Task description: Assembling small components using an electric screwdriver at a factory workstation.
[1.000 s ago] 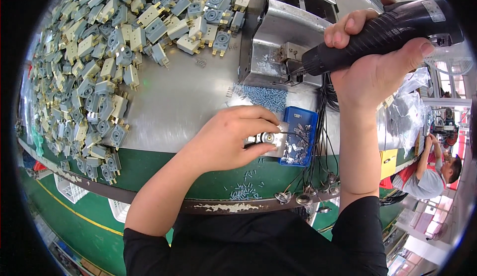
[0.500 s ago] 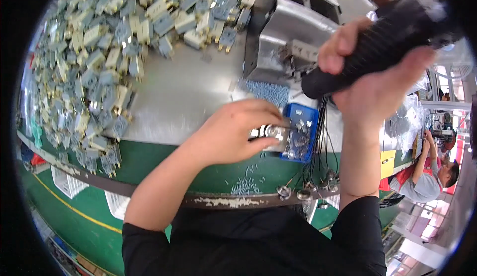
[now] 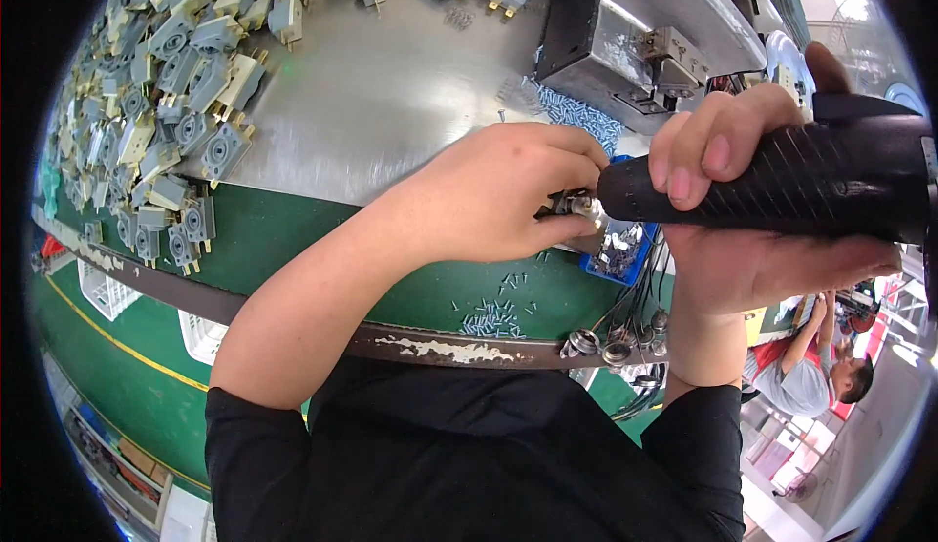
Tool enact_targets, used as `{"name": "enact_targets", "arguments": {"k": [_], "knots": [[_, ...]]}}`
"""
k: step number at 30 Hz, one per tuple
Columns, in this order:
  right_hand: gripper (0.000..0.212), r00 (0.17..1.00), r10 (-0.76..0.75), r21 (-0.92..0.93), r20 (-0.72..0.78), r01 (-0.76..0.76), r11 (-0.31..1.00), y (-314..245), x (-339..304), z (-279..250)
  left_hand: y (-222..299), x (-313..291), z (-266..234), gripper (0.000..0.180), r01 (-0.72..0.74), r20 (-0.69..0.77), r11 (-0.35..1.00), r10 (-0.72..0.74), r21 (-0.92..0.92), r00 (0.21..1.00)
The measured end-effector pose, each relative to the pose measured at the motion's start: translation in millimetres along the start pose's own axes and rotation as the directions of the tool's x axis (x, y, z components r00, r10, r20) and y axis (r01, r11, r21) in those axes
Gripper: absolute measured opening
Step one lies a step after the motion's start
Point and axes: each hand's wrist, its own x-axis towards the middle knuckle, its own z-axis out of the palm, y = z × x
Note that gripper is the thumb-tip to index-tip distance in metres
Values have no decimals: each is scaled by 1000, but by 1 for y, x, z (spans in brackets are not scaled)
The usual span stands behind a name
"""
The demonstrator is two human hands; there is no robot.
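Note:
My left hand (image 3: 518, 195) is closed around a small shiny metal part (image 3: 584, 212), with thumb and fingers pinching it; most of the part is hidden. In my right hand (image 3: 718, 264) lies a black electric screwdriver (image 3: 811, 181) with a ribbed grip, tilted nearly level. Its blunt nose meets the part or stops just short of it; I cannot make out a bit. Below both hands a blue tray (image 3: 641, 267) holds small metal pieces. Bluish screws (image 3: 581, 117) lie heaped beyond my left hand, and more loose screws (image 3: 493, 319) lie near the table's front edge.
Grey and cream plug-like units (image 3: 181, 73) with brass prongs cover the left of the metal-topped table (image 3: 342, 103). A steel fixture (image 3: 601, 44) stands at the back right. Dark cables with round metal cups (image 3: 616, 352) hang over the front edge. A co-worker (image 3: 806, 381) sits at far right.
The screwdriver has swung down to near level, its nose coming to the part in my left hand. My left hand has shifted slightly right and away from me. The view has moved too.

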Motion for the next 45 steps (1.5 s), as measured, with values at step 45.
{"name": "enact_targets", "arguments": {"k": [45], "knots": [[116, 998, -36, -156, -57, 26, 987, -22, 19, -30, 1, -2, 2, 39, -71, -62, 997, 70, -5, 996]]}}
